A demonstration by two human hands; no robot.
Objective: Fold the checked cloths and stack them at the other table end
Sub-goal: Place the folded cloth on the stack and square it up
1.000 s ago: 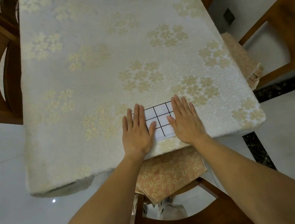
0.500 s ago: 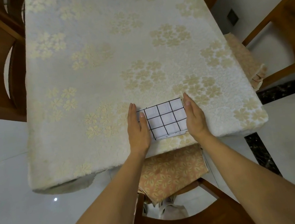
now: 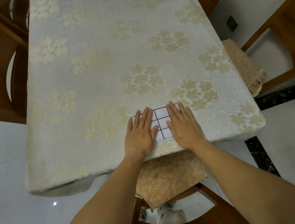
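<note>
While both palms press down on the folded checked cloth (image 3: 161,124), the step in hand reads as flattening the last fold. Left hand (image 3: 140,136) covers the cloth's left part and right hand (image 3: 184,128) its right part; only a middle strip of checks shows between them. Fingers (image 3: 173,112) on both hands are straight, side by side, lying flat on the fabric, clamped on nothing. Cloth sits on the table (image 3: 100,65) at the near end, just inside the near edge, right of centre. Far end is cut off at the top of view, and no stack is seen on the part that shows. To do it well, likely: keep even downward pressure, sweep palms from the middle out to the side edges so the layers don't creep, and check corners before lifting. Cloth is close to the edge, so a pull toward the body could drop it onto the chair cushion (image 3: 169,174) below. Half a second ago the hands flanked the cloth at its side edges with nearly the whole grid exposed; now they lie on top, closer together. Cloth position looks unchanged.
</note>
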